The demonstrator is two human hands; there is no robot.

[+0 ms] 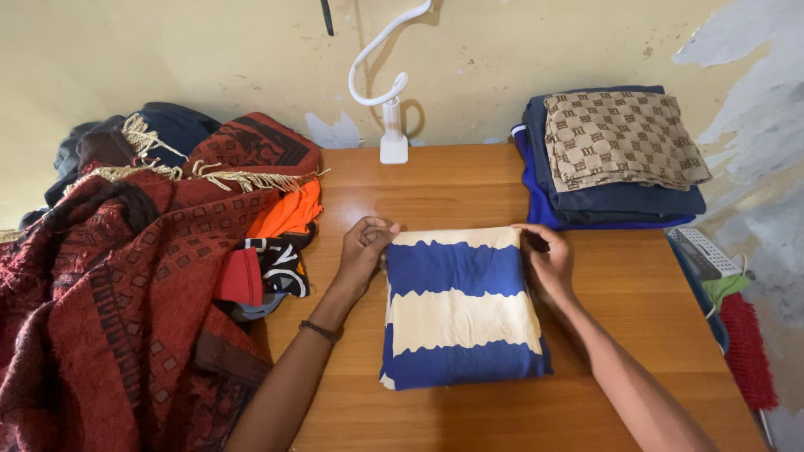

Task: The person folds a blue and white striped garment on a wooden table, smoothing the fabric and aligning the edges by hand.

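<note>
Cream plaster, peeling to grey at the right, forms the wall (167,50) behind a wooden worktop (636,293) that fills most of the head view. Across the worktop's left side sprawls a heap of dark red patterned blankets (109,276) with pale fringe, and orange, red and black-and-white garments (280,243) poke out from its edge. At the back right corner sits a neat stack of folded clothes (615,188): blue and navy layers topped by a tan piece with a brown repeating pattern. A white clip-on holder (389,100) with a curved neck stands at the worktop's back edge.

Near the middle, just in front of the person, lies a folded cloth (461,305) in wide blue and cream bands with wavy borders. The left hand (364,251) is curled, its fingers pinching the cloth's far left corner. The right hand (548,259) grips the far right corner, fingers bent over the edge and thumb underneath. A dark band circles the left wrist.
</note>
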